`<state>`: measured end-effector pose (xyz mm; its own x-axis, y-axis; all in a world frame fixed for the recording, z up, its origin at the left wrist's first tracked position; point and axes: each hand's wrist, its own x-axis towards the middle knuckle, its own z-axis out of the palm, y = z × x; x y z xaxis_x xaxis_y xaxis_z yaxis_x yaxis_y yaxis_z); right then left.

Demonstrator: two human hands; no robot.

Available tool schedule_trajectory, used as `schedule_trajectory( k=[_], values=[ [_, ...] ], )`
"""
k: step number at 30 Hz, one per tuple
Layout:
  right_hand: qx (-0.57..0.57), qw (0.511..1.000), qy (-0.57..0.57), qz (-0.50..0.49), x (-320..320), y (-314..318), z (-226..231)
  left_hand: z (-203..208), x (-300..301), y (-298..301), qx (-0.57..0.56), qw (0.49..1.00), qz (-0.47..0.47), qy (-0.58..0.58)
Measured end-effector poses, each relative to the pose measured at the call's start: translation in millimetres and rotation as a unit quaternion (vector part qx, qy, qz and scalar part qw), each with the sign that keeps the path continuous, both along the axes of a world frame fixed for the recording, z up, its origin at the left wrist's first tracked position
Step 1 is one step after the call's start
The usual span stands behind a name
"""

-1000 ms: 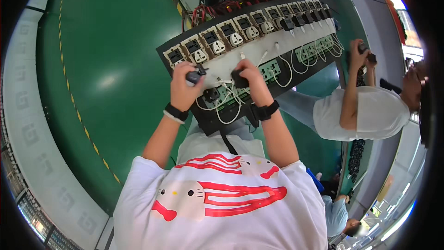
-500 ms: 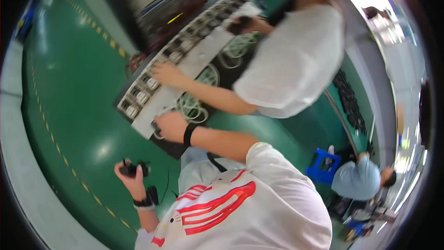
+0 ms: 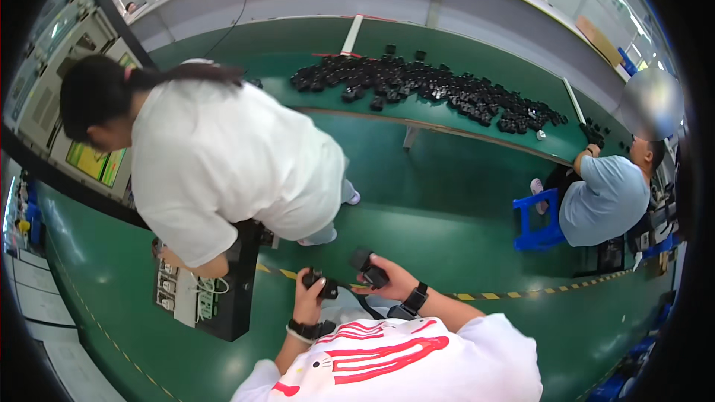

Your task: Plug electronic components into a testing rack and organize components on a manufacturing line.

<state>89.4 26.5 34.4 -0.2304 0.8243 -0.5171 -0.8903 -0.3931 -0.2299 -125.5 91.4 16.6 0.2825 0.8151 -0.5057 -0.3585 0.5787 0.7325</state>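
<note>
My left hand [image 3: 306,302] is closed around a small black block-shaped device [image 3: 325,288], held up in front of my waist. Close beside it, my right hand [image 3: 398,283] grips another black block [image 3: 370,268] between thumb and fingers. The two blocks are apart, with a narrow gap between them. Their exact kind is too small to tell. Both my wrists carry black bands, and a dark cord or strap [image 3: 367,305] runs below the hands.
A co-worker in white [image 3: 231,164] leans over a black bench [image 3: 238,298] with a row of sockets [image 3: 167,286] and pale cables. A long green table [image 3: 275,67] bears many black blocks [image 3: 417,78]. Another person in light blue [image 3: 607,197] sits at its right on a blue stool [image 3: 538,223].
My view has swung right, from the socket bench toward the long table. My right hand has left the bench and now holds a black block beside my left hand, which still holds one.
</note>
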Motion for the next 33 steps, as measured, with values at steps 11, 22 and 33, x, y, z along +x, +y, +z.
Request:
schedule_trajectory(
  k=[11, 22, 33],
  values=[
    [0.143, 0.971, 0.083, -0.172, 162, 79, -44, 11, 257, 121, 0.441, 0.827, -0.212, 0.278],
    [0.129, 0.978, 0.018, -0.163, 347, 349, 11, 34, 320, 304, 0.333, 0.921, -0.062, 0.194],
    [0.135, 0.988, 0.029, -0.075, 378, 770, -8, 36, 314, 376, 0.146, 0.942, 0.014, 0.302]
  ],
)
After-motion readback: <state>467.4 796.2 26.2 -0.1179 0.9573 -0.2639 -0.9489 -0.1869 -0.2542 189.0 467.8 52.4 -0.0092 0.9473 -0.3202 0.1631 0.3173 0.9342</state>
